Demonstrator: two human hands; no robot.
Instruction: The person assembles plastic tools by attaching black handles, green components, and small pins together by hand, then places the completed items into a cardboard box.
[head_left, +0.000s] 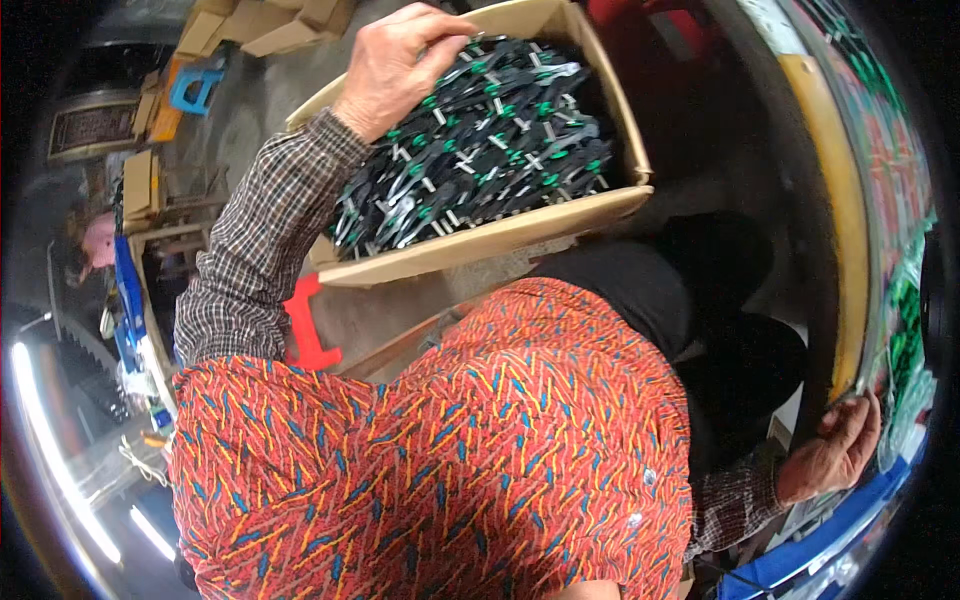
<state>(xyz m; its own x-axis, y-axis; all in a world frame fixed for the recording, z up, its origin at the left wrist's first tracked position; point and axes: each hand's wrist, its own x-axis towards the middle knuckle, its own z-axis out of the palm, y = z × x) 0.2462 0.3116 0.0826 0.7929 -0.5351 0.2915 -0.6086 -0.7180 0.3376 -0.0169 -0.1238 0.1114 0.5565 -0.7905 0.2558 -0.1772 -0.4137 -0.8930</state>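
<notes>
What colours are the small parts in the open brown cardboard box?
Small parts: mostly black, with green and silvery bits; best seen in the head view.

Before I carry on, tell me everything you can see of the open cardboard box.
The box is plain brown, looks like corrugated cardboard, and stands open-topped, ahead and slightly left of the wearer, turned at an angle in view. Its near edge is a broad strip; the right wall rises above the contents. Inside lies a dense jumble of black pieces with green parts and shiny, metal-looking pins. The left hand reaches over its far left part, hiding some rim; whether it touches the cardboard is unclear.
</notes>
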